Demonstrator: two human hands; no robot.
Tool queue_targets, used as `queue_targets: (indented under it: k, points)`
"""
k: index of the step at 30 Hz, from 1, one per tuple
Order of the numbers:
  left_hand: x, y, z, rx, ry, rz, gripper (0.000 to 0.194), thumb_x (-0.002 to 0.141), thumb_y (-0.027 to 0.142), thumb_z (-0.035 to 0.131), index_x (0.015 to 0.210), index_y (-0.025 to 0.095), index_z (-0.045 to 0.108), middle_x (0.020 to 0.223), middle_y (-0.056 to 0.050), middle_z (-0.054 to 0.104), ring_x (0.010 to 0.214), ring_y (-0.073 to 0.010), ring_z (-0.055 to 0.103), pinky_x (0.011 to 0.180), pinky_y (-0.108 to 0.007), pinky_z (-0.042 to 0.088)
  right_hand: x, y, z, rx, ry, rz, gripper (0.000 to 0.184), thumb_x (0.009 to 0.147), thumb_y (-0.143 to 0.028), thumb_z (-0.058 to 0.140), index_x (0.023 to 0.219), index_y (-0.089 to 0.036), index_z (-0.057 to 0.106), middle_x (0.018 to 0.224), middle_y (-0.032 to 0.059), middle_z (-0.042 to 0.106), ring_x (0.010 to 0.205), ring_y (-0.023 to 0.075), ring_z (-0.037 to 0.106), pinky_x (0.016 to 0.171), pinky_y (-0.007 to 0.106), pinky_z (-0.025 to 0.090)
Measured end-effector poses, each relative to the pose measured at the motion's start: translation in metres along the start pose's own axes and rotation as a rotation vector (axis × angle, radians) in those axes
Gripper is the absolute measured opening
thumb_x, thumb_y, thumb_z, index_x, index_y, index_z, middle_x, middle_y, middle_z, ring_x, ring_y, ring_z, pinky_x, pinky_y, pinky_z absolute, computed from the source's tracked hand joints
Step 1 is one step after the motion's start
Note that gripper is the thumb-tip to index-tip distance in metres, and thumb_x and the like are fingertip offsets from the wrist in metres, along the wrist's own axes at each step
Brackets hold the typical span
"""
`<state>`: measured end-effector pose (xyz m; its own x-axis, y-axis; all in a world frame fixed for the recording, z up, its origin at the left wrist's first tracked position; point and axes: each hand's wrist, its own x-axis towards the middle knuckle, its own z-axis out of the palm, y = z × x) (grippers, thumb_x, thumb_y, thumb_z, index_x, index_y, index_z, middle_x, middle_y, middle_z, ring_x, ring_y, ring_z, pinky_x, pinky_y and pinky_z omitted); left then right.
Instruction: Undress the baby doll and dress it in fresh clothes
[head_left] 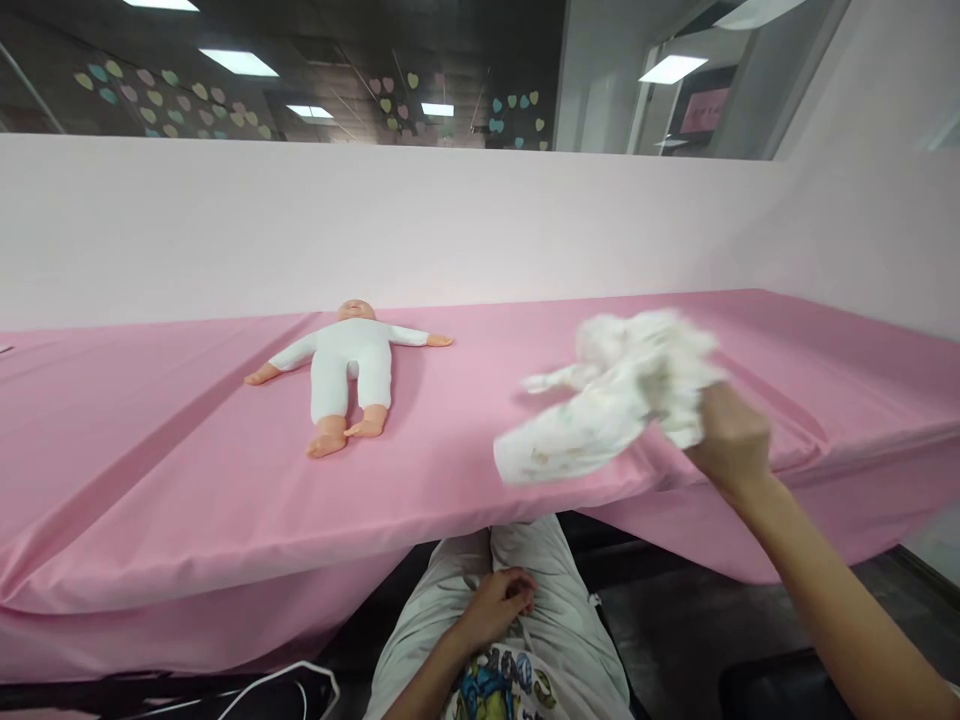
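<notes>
My right hand [729,435] is closed on a white baby garment [600,415] with a small faint print. The garment hangs in the air over the pink cloth, bunched near my fist and smeared by motion. One tube-like sleeve or leg points left, and its exact cut cannot be made out. My left hand [499,605] rests on my lap, fingers loosely curled in, with nothing seen in it. A baby doll [351,360] in a white body lies on its back to the left, arms spread and feet toward me.
A pink cloth [465,440] covers the table, with creases and a draped front edge. Behind it stands a white wall [420,225] with windows above. A white cable [289,670] loops below the table at lower left.
</notes>
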<state>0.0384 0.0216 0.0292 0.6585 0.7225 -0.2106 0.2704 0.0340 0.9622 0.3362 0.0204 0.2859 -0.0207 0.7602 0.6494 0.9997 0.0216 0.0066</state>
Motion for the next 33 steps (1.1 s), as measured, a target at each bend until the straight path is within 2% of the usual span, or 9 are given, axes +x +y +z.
queue_targets:
  k: [4, 7, 10, 14, 17, 20, 23, 28, 33]
  points:
    - [0.0, 0.0, -0.002, 0.003, -0.009, -0.017, 0.029, 0.075, 0.03, 0.05, 0.092, 0.01, 0.062, 0.069, -0.003, 0.063, 0.063, -0.0124, 0.056, 0.064, -0.024, 0.044, 0.021, 0.014, 0.013, 0.06, -0.157, 0.085, 0.037, 0.081, -0.036, 0.044, 0.111, -0.018, 0.056, 0.096, 0.0133, 0.066, 0.08, 0.0309, 0.063, 0.06, 0.037, 0.046]
    - [0.0, 0.001, -0.002, 0.036, -0.008, 0.008, 0.028, 0.075, 0.029, 0.05, 0.092, 0.011, 0.063, 0.069, -0.003, 0.063, 0.064, -0.0126, 0.056, 0.064, -0.024, 0.043, 0.067, 0.05, -0.002, 0.077, -0.289, 0.331, 0.033, 0.08, -0.039, 0.044, 0.1, -0.017, 0.059, 0.089, 0.015, 0.066, 0.084, 0.033, 0.061, 0.066, 0.038, 0.045]
    - [-0.001, 0.004, -0.001, 0.049, 0.0, 0.029, 0.028, 0.076, 0.029, 0.049, 0.092, 0.011, 0.063, 0.069, -0.003, 0.064, 0.064, -0.0131, 0.056, 0.064, -0.024, 0.043, 0.105, 0.073, -0.024, -0.059, -0.176, 0.603, 0.037, 0.081, -0.042, 0.04, 0.1, -0.016, 0.058, 0.096, 0.0196, 0.062, 0.095, 0.0408, 0.057, 0.068, 0.045, 0.044]
    - [-0.002, 0.007, -0.002, 0.047, -0.01, 0.026, 0.028, 0.076, 0.028, 0.049, 0.093, 0.01, 0.063, 0.07, -0.004, 0.065, 0.064, -0.0135, 0.057, 0.065, -0.025, 0.044, 0.106, 0.055, -0.032, -0.281, 0.047, 0.581, 0.044, 0.083, -0.039, 0.037, 0.12, -0.017, 0.042, 0.099, 0.0219, 0.06, 0.093, 0.0388, 0.058, 0.069, 0.047, 0.042]
    - [-0.002, 0.006, -0.003, 0.052, -0.015, 0.025, 0.03, 0.076, 0.028, 0.05, 0.095, 0.009, 0.063, 0.071, -0.005, 0.065, 0.065, -0.0137, 0.058, 0.064, -0.024, 0.044, 0.09, 0.03, -0.017, -0.358, -0.248, 0.474, 0.044, 0.079, -0.034, 0.044, 0.115, -0.008, 0.046, 0.097, 0.0243, 0.059, 0.09, 0.038, 0.058, 0.065, 0.042, 0.041]
    - [-0.001, 0.003, -0.002, 0.067, -0.015, 0.011, 0.03, 0.077, 0.029, 0.049, 0.096, 0.01, 0.062, 0.071, -0.005, 0.065, 0.065, -0.0134, 0.058, 0.063, -0.024, 0.043, 0.092, 0.028, 0.0, -0.27, -0.609, 0.435, 0.03, 0.077, -0.035, 0.048, 0.098, -0.015, 0.056, 0.096, 0.0174, 0.06, 0.09, 0.034, 0.057, 0.064, 0.037, 0.039]
    - [0.001, 0.0, -0.001, 0.077, -0.007, 0.013, 0.028, 0.077, 0.027, 0.048, 0.094, 0.01, 0.063, 0.07, -0.004, 0.065, 0.064, -0.0129, 0.057, 0.062, -0.023, 0.043, 0.116, 0.05, 0.008, -0.121, -0.705, 0.494, 0.026, 0.075, -0.039, 0.053, 0.084, -0.015, 0.057, 0.091, 0.0161, 0.06, 0.083, 0.0291, 0.057, 0.063, 0.035, 0.039]
    - [0.0, 0.004, -0.001, 0.079, -0.003, 0.003, 0.028, 0.077, 0.027, 0.048, 0.095, 0.011, 0.063, 0.071, -0.004, 0.065, 0.067, -0.0137, 0.058, 0.064, -0.024, 0.044, 0.166, 0.087, -0.004, 0.088, -0.505, 0.72, 0.029, 0.07, -0.035, 0.058, 0.09, -0.013, 0.058, 0.091, 0.0164, 0.061, 0.076, 0.0254, 0.056, 0.061, 0.035, 0.042]
    - [-0.004, 0.012, -0.002, 0.095, -0.01, 0.0, 0.028, 0.077, 0.027, 0.048, 0.095, 0.011, 0.063, 0.072, -0.004, 0.066, 0.068, -0.0141, 0.059, 0.065, -0.024, 0.043, 0.171, 0.075, -0.014, -0.187, -0.038, 0.559, 0.051, 0.079, -0.054, 0.044, 0.109, -0.015, 0.056, 0.1, 0.0226, 0.058, 0.091, 0.0395, 0.053, 0.065, 0.048, 0.04]
